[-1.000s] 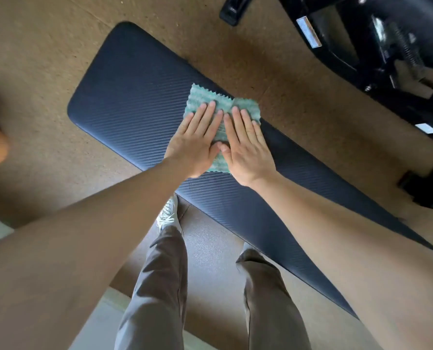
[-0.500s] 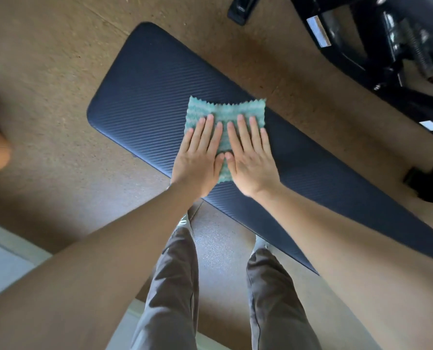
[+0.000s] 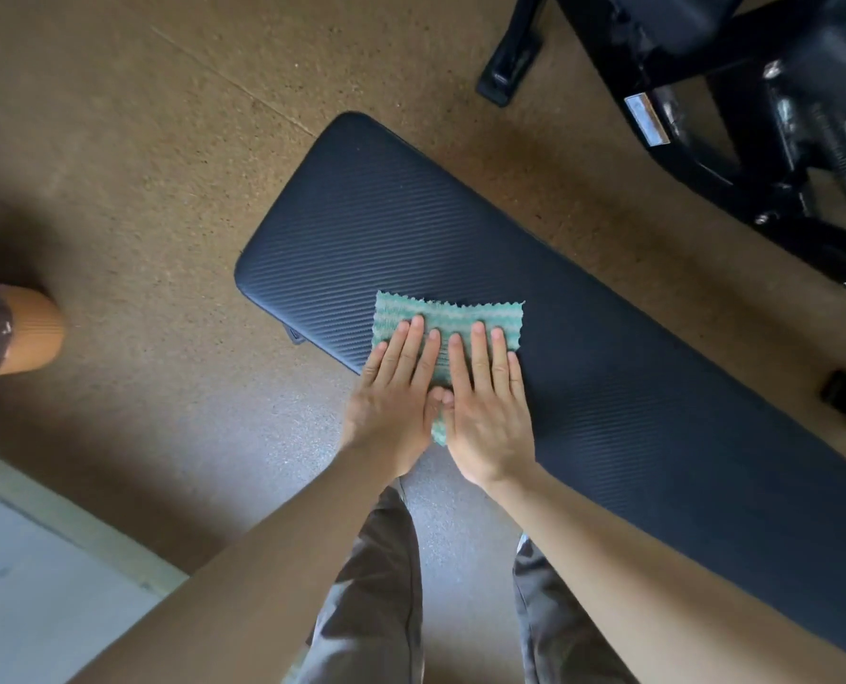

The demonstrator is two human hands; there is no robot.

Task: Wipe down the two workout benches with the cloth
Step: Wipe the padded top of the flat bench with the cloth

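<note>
A dark blue ribbed workout bench pad [image 3: 633,367] runs from the upper middle down to the right edge. A green and white striped cloth [image 3: 460,315] lies flat on its near side. My left hand [image 3: 396,392] and my right hand [image 3: 485,407] press flat on the cloth side by side, fingers stretched out and thumbs touching. The hands cover most of the cloth; only its far strip and a small bit between the thumbs show.
Black metal gym equipment frame [image 3: 707,91] stands at the upper right, close behind the bench. An orange cylindrical object [image 3: 26,338] sits on the brown floor at the left edge. My legs in grey trousers [image 3: 371,585] stand at the bench's near edge.
Both hands have slid the cloth along the pad away from its rounded end and toward its near edge. The view has shifted, so the bench sits further right in the frame.
</note>
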